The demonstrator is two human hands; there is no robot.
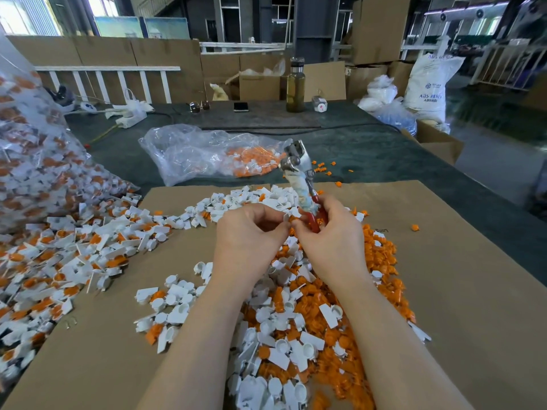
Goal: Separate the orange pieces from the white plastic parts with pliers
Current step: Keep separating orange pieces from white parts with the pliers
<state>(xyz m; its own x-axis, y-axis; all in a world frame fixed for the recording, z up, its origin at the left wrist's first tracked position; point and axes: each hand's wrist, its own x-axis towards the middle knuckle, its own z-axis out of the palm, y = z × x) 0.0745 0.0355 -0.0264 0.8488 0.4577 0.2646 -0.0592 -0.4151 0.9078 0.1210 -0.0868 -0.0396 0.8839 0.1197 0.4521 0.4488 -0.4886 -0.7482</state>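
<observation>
My right hand (331, 232) grips the red handles of the pliers (299, 170), whose metal head points up and away, one handle wrapped in cloth tape. My left hand (248, 229) pinches a small white plastic part (286, 216) at its fingertips, close against the right hand's fingers. Below both hands lies a heap of orange pieces (328, 309) mixed with white parts (284, 353). A spread of joined white-and-orange parts (74, 255) covers the left of the cardboard sheet (461, 291).
A big clear bag of joined parts (32, 161) bulges at the left. A flatter clear bag (207, 152) with orange pieces lies beyond the cardboard. A bottle (295, 84), phone (240, 106) and glasses (199, 106) stand at the table's far edge. Cardboard boxes sit on the right.
</observation>
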